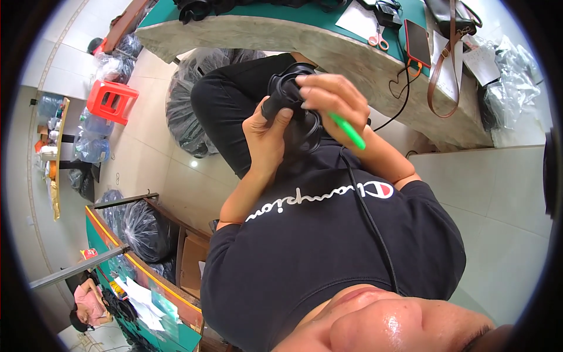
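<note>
In front of my lap I hold a black, goggle-like piece [285, 88] with rounded openings and curved rims. My left hand [265, 134] is wrapped round its lower left part, with the thumb pressed on top. From the right, my right hand [337, 101] reaches over it, fingers bent and fingertips at its upper rim. A slim bright green tool handle [350, 132] is gripped in my right hand and sticks out below the palm. The tool's other end is hidden by the fingers, so its kind does not show.
Ahead stands a stone-edged table [246, 36] with a green top. On it lie scissors [379, 41], a phone [417, 42] on a cable, and a brown-strapped bag [450, 23]. A stuffed plastic bag [190, 108], a red stool [112, 101] and a seated person [89, 302] are leftward.
</note>
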Available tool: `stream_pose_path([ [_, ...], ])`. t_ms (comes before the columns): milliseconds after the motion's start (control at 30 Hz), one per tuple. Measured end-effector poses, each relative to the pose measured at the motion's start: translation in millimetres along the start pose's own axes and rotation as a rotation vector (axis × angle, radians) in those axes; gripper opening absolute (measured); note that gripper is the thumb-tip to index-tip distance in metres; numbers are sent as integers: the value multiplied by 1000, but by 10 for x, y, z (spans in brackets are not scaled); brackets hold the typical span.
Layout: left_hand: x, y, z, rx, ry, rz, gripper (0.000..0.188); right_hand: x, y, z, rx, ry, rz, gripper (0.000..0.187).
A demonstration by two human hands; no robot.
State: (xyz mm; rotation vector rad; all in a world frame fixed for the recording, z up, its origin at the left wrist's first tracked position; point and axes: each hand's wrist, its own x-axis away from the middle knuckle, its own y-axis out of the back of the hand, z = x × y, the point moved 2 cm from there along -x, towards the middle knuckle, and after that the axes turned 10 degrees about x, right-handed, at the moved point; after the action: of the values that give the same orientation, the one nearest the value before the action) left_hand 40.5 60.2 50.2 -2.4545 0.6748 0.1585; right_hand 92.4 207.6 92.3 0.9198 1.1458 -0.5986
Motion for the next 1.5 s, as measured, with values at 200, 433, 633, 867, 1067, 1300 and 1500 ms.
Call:
stream_pose_path([
  [200,-39,141,-63,102,-20,-21,20,177,252,-845,188,-276,-263,7],
  [433,-135,449,-96,411,105,201,37,271,898,-1240,335,-593,-302,14],
  [633,-133,332,-233,788,263,224,42,209,1088,-1067,266,-835,341,22],
  [867,-132,174,-16,297,305,33,19,-4,296,-194,-797,-770,143,13],
  [1067,-43,117,-21,87,48,63,19,14,0,-19,-641,-550,226,10],
  [1300,-71,43,-108,28,-58,78,16,-25,25,6,-613,-512,236,11],
  [1500,-82,52,-125,-20,-154,117,14,-77,57,14,-469,-406,241,11],
])
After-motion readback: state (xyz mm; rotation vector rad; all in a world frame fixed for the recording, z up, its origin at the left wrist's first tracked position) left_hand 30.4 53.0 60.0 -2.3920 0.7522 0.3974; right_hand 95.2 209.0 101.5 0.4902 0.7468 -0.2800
